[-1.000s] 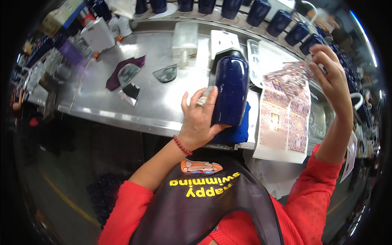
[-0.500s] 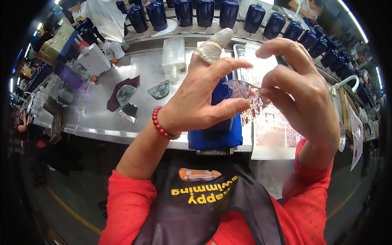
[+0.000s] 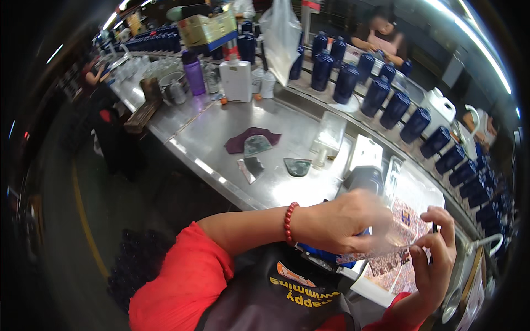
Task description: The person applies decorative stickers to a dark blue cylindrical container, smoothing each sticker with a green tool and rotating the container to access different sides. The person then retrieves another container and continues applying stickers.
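My right hand (image 3: pixel 433 259) pinches the edge of a thin, clear film printed with a fine reddish-brown pattern (image 3: pixel 359 256). My left hand (image 3: pixel 350 220) is over the film's other side. Its fingers look curled but are smeared by motion, so their grip cannot be made out. A red bead bracelet (image 3: pixel 289 223) circles the left wrist. Just beyond that hand a dark bottle (image 3: pixel 365 177) is partly hidden, with a blue cushion (image 3: pixel 316 252) beneath the wrist. Below the film lie patterned printed sheets (image 3: pixel 396 276).
On the metal table (image 3: pixel 204 132) lie a purple cloth (image 3: pixel 237 142), a grey curved scraper (image 3: pixel 256 145), another scraper (image 3: pixel 298 166) and a clear bottle (image 3: pixel 329 135). Dark blue bottles (image 3: pixel 346 83) line the far edge. A purple bottle (image 3: pixel 194 74) stands left. A person (image 3: pixel 383 41) works across.
My view has swung left, so more of the table and floor shows. My left hand's spread fingers have drawn in and now blur beside the film. The right hand still pinches it.
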Demonstrator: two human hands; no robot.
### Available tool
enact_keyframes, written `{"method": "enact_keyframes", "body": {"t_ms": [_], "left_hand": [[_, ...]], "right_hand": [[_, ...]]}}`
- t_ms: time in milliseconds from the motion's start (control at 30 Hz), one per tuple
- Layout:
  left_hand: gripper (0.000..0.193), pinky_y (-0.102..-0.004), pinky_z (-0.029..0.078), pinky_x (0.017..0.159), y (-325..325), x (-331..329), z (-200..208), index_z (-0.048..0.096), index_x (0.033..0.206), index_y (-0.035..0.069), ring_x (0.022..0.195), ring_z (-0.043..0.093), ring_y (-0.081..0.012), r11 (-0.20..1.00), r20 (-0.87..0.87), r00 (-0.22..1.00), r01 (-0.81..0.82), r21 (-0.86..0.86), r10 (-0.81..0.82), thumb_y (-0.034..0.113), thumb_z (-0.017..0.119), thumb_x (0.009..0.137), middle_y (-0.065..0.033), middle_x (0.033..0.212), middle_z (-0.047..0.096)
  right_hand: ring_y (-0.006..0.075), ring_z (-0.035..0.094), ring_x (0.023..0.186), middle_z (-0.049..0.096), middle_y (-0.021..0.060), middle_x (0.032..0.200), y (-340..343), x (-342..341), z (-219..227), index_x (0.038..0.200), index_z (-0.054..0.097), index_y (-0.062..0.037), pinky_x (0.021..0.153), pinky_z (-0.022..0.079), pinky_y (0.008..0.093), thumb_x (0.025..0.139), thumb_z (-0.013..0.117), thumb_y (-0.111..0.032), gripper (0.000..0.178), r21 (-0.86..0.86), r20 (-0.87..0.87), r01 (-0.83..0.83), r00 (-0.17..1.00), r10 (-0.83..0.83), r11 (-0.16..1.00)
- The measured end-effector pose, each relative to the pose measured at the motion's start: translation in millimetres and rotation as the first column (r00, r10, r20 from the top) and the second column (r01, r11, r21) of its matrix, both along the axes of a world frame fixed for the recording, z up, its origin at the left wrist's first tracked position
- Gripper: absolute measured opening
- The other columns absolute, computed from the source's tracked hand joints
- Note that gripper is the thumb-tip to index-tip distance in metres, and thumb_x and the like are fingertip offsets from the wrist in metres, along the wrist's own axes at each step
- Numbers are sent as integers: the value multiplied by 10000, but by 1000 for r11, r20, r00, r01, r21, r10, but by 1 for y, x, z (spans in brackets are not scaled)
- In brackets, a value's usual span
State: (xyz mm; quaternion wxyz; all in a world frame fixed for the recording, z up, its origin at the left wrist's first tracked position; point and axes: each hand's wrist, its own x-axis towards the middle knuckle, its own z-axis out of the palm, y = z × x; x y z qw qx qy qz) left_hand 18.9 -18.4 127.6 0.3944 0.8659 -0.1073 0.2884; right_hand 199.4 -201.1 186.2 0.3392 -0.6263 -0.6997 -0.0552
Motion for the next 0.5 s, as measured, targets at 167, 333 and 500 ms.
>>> {"method": "enact_keyframes", "body": {"t_ms": [167,333,500], "left_hand": [[143,-452,413,964,0,-5,9,578,924,69,807,606,-319,991,-108,988,-104,89,114,200,631,943,-95,814,598],[140,-446,433,942,-4,-5,29,585,901,67,802,649,-352,983,-127,978,-173,-52,166,194,645,896,-131,772,629],[200,-458,511,719,-1,-15,53,670,906,44,812,681,-375,979,-158,972,-189,-78,175,234,715,861,-167,787,694]], "right_hand": [[400,550,1218,594,201,1186,4,5,6,790,508,-18,1070,386,514,935,684,-235,315,-83,-59,-41,998,36,996],[322,616,1013,618,201,1264,7,-1,35,930,644,-7,791,500,388,926,647,28,35,-143,13,-144,989,147,979],[350,586,1049,610,222,1269,11,-10,63,920,618,5,914,469,428,943,600,35,42,-211,-8,-172,985,174,962]]}}
